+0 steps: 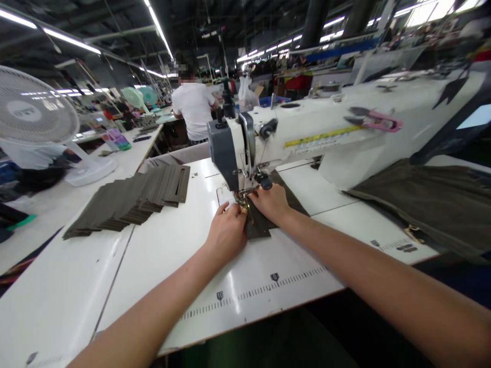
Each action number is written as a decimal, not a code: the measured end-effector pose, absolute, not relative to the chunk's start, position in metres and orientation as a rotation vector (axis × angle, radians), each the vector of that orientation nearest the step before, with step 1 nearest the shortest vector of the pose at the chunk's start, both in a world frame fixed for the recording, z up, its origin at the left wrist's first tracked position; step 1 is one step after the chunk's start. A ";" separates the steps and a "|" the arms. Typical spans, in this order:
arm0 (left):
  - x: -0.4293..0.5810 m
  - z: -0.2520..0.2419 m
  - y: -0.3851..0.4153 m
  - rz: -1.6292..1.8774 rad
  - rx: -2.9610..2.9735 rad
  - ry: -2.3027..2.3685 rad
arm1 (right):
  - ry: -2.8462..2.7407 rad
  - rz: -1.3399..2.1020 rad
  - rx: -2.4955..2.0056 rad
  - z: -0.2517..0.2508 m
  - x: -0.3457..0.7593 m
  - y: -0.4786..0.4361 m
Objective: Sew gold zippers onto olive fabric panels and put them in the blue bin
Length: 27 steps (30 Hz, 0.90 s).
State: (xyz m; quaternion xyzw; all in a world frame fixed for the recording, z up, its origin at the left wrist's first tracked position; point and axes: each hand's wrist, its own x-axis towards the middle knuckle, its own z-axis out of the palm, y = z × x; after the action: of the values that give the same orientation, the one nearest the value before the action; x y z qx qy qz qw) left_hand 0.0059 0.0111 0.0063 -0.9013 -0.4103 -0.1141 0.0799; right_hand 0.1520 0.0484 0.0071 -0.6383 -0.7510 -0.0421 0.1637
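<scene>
L hand [226,232] & R hand [270,203] both curled, fingers down on a dark olive woven fabric piece [259,225], right at the steel presser foot [241,195] of a white industrial sewing machine [245,148]. Can't tell if pinching or just pressing. Piece lies on white bench [172,266] directly under & ahead of hands, long axis approx. running away from person, partly hidden. R hand nearer needle, L hand just in front. Stack of matching olive fabric pieces [126,199] well left.
</scene>
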 end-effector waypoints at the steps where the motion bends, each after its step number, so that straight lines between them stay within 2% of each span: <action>1: 0.006 0.007 0.010 -0.350 -2.689 -1.228 | -2.175 -0.121 -1.750 0.008 0.154 0.043; 6: 0.002 0.006 -0.003 -0.423 -2.707 -1.202 | -2.386 -0.042 -1.110 -0.004 0.169 -0.005; 9: 0.000 0.002 -0.013 -0.517 -2.768 -1.191 | -2.377 0.038 -0.927 -0.014 0.176 -0.024; 27: -0.005 -0.001 0.013 -0.576 -2.816 -1.094 | -2.366 0.087 -0.919 -0.017 0.174 0.005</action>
State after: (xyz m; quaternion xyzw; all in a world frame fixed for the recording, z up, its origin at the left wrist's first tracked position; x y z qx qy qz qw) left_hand -0.0051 0.0129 -0.0006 -0.9151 -0.3556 -0.1873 0.0329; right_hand 0.1737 0.0053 -0.0166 -0.3456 -0.8898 0.0326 0.2964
